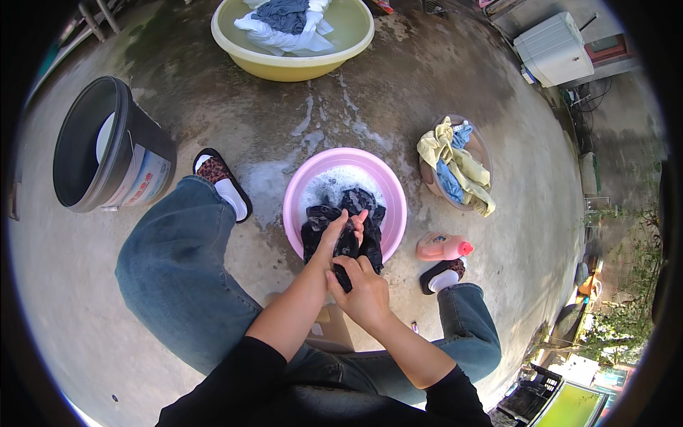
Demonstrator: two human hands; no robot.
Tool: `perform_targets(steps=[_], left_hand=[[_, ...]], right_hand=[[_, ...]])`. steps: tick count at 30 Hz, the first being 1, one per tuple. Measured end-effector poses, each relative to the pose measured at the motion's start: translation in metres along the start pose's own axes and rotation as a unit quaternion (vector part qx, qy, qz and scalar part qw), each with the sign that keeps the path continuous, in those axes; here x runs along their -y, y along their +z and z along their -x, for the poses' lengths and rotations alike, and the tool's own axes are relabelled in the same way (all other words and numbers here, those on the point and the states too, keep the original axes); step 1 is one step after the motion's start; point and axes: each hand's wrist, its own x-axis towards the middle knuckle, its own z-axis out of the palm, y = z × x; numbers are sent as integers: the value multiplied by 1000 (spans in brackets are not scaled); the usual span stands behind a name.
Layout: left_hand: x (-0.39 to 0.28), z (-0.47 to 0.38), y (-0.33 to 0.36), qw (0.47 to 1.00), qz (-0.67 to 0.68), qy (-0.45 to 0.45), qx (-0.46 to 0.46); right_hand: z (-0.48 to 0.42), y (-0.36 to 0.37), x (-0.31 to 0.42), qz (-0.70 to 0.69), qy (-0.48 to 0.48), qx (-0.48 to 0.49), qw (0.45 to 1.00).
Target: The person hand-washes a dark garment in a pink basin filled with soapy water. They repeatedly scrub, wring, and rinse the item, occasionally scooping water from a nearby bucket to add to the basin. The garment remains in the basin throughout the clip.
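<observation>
A pink plastic basin [397, 224] of sudsy water stands on the ground between my feet. Black wet cloth [376, 240], flecked with foam, lies bunched in it and hangs over the near rim. My left hand [341, 235] reaches over the basin, with part of the cloth running through its grasp between thumb and fingers. Closer to me, my right hand [363, 291] pinches a fold of the same cloth beside my left wrist. White foam [341, 179] covers the water on the basin's far side.
A yellow basin [299, 69] ahead holds water and wet clothes [283, 18]. At left stands a black bucket [149, 144]. Rightward are a tub [483, 141] of yellow and blue clothes and a pink jug [437, 246] near my foot. A cardboard box [336, 331] sits under my arms.
</observation>
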Motion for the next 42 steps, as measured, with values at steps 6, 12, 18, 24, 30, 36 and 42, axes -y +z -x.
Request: perform_targets(steps=[6, 12, 18, 24, 30, 36, 42], left_hand=[[38, -10, 12, 923, -232, 197, -234], [48, 1, 42, 870, -388, 215, -215], [94, -8, 33, 580, -761, 237, -168], [51, 0, 14, 947, -233, 88, -204], [5, -1, -1, 987, -107, 51, -105], [36, -11, 7, 929, -219, 161, -252], [34, -4, 17, 939, -271, 148, -150]], right_hand=[[-53, 9, -44, -63, 245, -163, 954], [-11, 41, -85, -150, 124, -196, 961], [-27, 15, -143, -489, 248, -180, 817], [-17, 51, -89, -97, 134, -60, 984], [20, 21, -17, -2, -45, -95, 994], [-36, 19, -46, -106, 234, -165, 952], [-4, 48, -86, -230, 172, -201, 937]])
